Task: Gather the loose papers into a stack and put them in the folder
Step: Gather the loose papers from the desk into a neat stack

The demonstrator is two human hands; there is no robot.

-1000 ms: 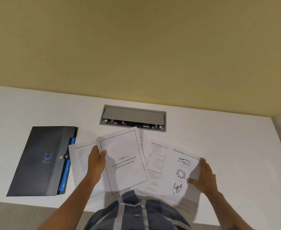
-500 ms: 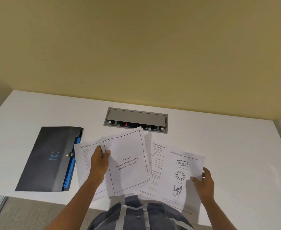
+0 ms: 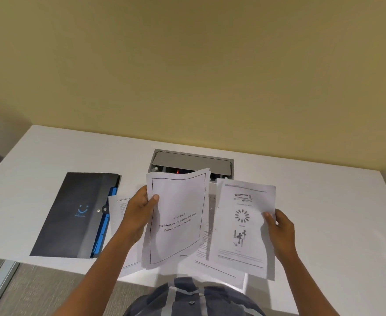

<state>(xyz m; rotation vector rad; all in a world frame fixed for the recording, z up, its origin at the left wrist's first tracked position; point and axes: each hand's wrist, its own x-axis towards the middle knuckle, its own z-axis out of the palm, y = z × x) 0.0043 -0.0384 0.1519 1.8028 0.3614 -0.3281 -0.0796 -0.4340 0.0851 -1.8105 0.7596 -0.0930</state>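
Note:
My left hand (image 3: 139,213) grips the left edge of a title page (image 3: 178,215) with a framed border, lifted off the white table (image 3: 324,213). My right hand (image 3: 280,231) holds the right edge of a page with diagrams (image 3: 242,226), also raised. Under them, a text sheet (image 3: 119,213) lies at the left and another printed sheet (image 3: 207,247) lies between the two lifted pages. The dark folder (image 3: 73,215), shut with a snap and showing blue dividers along its right side, lies flat to the left of my left hand.
A grey cable box (image 3: 192,160) is sunk into the table just behind the papers, its lid tilted up. A yellow wall rises behind the table. The table's front edge runs just below my forearms, above grey carpet (image 3: 39,288).
Both hands have closed on a page each and lifted them off the table. The title page rose and curled at the left; the diagram page rose at the right.

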